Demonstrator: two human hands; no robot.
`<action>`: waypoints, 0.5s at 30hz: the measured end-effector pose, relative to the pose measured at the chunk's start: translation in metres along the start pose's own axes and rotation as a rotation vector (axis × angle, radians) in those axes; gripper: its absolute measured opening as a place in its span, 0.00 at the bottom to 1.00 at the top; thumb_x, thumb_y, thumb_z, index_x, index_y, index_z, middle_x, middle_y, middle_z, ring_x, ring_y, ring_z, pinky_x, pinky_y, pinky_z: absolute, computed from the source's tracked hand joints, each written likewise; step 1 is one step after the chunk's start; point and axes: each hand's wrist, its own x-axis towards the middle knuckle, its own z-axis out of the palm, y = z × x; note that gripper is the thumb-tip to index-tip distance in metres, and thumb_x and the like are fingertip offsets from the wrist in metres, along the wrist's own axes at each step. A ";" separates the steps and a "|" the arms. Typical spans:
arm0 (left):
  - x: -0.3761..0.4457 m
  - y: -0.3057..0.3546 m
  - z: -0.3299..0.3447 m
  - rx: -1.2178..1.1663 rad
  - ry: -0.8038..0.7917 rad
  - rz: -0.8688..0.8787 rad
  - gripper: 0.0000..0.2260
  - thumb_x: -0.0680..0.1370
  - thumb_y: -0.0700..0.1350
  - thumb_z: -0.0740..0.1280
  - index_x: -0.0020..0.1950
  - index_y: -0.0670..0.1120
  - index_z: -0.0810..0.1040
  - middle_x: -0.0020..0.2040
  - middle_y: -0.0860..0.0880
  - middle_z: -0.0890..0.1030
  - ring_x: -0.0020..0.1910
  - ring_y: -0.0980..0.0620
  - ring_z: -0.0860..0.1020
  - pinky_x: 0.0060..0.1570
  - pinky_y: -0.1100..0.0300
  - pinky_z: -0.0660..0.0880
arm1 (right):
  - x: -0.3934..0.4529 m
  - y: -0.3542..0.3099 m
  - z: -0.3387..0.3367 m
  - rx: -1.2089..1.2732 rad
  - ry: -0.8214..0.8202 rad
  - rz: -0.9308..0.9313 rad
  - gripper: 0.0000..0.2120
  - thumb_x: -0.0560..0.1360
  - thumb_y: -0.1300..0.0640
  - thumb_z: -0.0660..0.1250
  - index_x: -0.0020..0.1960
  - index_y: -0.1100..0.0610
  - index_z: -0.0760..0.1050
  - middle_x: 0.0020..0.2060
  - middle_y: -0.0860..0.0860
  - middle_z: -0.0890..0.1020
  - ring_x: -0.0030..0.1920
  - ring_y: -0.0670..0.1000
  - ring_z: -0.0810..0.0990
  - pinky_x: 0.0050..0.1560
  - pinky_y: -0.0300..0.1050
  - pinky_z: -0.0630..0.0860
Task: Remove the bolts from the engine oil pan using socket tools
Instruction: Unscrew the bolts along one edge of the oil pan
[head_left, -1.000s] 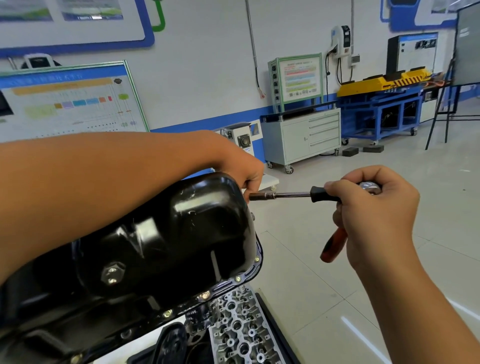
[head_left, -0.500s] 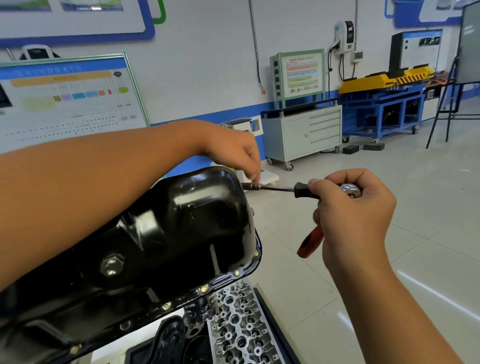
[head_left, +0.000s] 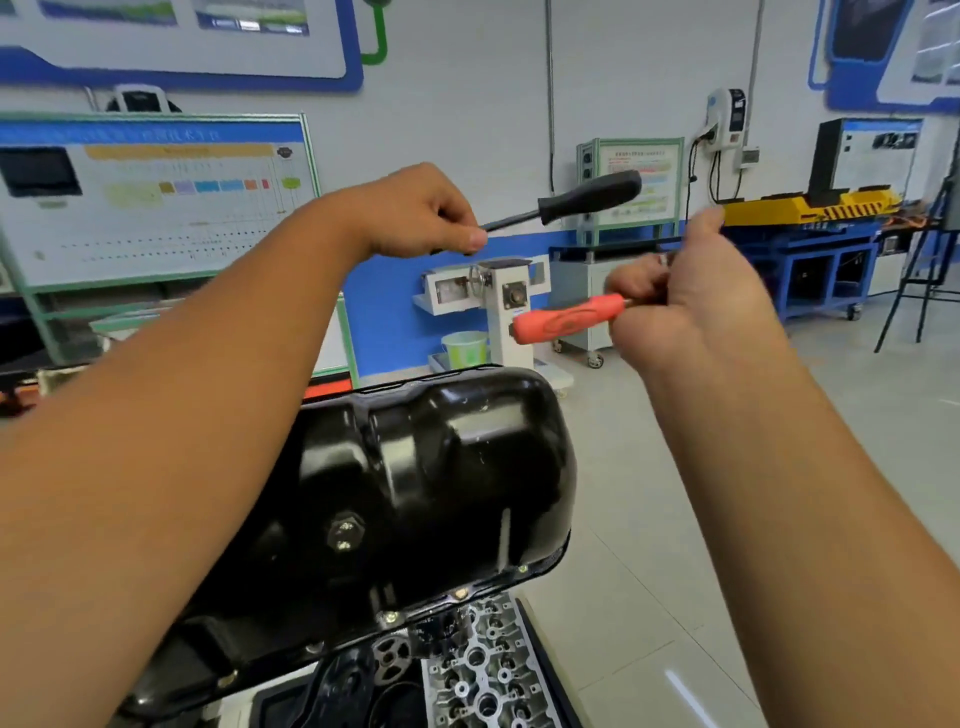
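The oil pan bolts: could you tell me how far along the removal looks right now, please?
Done: nothing I can confirm; no empty holes are clear. In hand: both tools are lifted off the pan; the left hand pinches the shaft of the black driver, the right hand grips the ratchet. Left: several flange bolts remain seated along the near edge, and the pan is on the engine.
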 end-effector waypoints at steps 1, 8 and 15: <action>-0.002 -0.005 -0.004 -0.017 0.059 -0.037 0.08 0.79 0.50 0.72 0.46 0.47 0.86 0.38 0.45 0.80 0.36 0.53 0.74 0.42 0.55 0.72 | 0.004 0.014 0.018 -0.058 -0.003 0.058 0.16 0.83 0.47 0.65 0.44 0.58 0.69 0.21 0.51 0.64 0.15 0.47 0.60 0.19 0.33 0.63; -0.010 -0.022 -0.016 -0.173 0.152 -0.127 0.11 0.80 0.52 0.72 0.43 0.47 0.85 0.37 0.42 0.74 0.37 0.48 0.67 0.31 0.60 0.62 | 0.017 0.106 0.062 -0.597 -0.209 0.333 0.11 0.83 0.68 0.51 0.49 0.60 0.71 0.37 0.55 0.71 0.31 0.50 0.72 0.43 0.52 0.76; -0.009 -0.017 -0.015 -0.168 0.095 -0.101 0.11 0.79 0.53 0.72 0.41 0.48 0.85 0.34 0.46 0.74 0.31 0.51 0.67 0.30 0.60 0.63 | 0.005 0.117 0.059 -1.710 -0.529 0.033 0.07 0.75 0.70 0.69 0.52 0.69 0.78 0.42 0.62 0.82 0.37 0.56 0.81 0.39 0.48 0.80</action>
